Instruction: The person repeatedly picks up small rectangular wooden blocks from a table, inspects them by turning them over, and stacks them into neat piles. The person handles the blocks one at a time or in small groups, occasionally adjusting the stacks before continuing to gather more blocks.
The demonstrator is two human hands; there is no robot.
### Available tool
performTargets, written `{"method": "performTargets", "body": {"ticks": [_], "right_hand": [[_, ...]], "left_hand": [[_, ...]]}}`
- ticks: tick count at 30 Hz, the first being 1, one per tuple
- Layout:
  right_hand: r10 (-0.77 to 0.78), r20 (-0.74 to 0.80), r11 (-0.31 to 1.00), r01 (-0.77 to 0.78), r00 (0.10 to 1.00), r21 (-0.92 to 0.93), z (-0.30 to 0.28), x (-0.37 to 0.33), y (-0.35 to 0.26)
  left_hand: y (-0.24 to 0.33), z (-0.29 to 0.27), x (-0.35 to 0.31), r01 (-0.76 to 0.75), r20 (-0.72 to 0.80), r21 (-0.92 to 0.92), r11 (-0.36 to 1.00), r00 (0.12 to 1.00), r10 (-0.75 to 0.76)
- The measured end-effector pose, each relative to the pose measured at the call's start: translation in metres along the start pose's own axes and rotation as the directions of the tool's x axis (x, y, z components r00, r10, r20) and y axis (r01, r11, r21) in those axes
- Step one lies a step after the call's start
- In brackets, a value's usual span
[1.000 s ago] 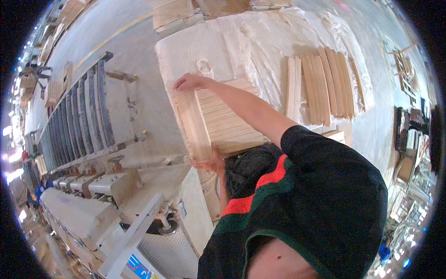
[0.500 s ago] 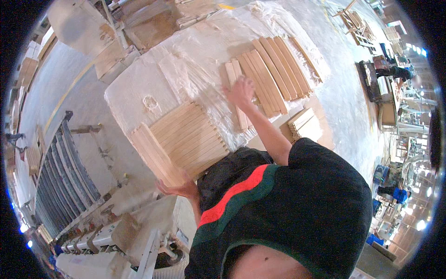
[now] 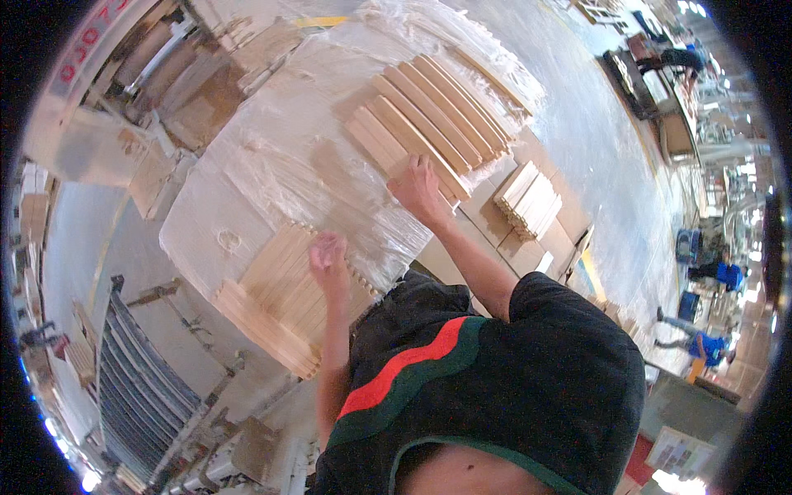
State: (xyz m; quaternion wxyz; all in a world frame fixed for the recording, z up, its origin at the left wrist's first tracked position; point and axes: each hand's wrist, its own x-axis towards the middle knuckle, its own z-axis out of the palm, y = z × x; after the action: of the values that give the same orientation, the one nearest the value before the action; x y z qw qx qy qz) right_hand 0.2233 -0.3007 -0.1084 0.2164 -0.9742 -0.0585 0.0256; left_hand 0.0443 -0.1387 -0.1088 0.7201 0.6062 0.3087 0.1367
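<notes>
My right hand (image 3: 418, 188) rests with curled fingers on the near part of the outermost pale wooden slats (image 3: 375, 144) in the right group. Slightly curved slats (image 3: 433, 111) lie beside them, side by side. My left hand (image 3: 328, 254) hovers over the left group of wooden slats (image 3: 280, 276), its fingers blurred by motion. Along that group's left edge, more slats (image 3: 264, 326) lie crosswise on top. Both groups rest on a wide surface wrapped in clear plastic film (image 3: 272, 157).
A small bundle of short wooden pieces (image 3: 528, 198) sits on cardboard (image 3: 569, 186) at the right. A roller conveyor (image 3: 144, 379) stands at the lower left, near machinery (image 3: 239, 462). People in blue (image 3: 726, 276) are far off at the right.
My left hand has left the crosswise slats' near end and moved up and inward. My right hand has come nearer, and the outermost slats now lie close against the right group. The view has turned.
</notes>
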Motion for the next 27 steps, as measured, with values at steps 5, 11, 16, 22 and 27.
{"method": "performTargets", "body": {"ticks": [5, 11, 16, 22, 27], "right_hand": [[0.103, -0.242, 0.989, -0.125, 0.965, -0.077, -0.033, -0.001, 0.041], [0.544, -0.141, 0.82, -0.488, 0.827, 0.298, 0.01, -0.019, 0.121], [0.409, 0.066, 0.889, -0.413, 0.91, 0.198, -0.017, -0.031, 0.1], [0.235, 0.455, 0.793, -0.44, 0.859, 0.422, 0.001, -0.038, 0.079], [0.083, 0.543, 0.569, -0.487, 0.835, 0.662, 0.005, -0.021, 0.076]], "left_hand": [[-0.032, 0.098, 0.051, 0.489, 0.292, -0.269, 0.83, 0.863, -0.413], [-0.072, 0.175, 0.077, 0.467, 0.372, 0.117, 0.877, 0.798, -0.474], [-0.048, 0.2, 0.071, 0.401, 0.175, 0.168, 0.901, 0.887, -0.427], [-0.056, 0.14, 0.103, 0.737, 0.401, 0.077, 0.672, 0.594, -0.697], [-0.066, 0.124, 0.096, 0.586, 0.399, 0.137, 0.798, 0.705, -0.586]]}}
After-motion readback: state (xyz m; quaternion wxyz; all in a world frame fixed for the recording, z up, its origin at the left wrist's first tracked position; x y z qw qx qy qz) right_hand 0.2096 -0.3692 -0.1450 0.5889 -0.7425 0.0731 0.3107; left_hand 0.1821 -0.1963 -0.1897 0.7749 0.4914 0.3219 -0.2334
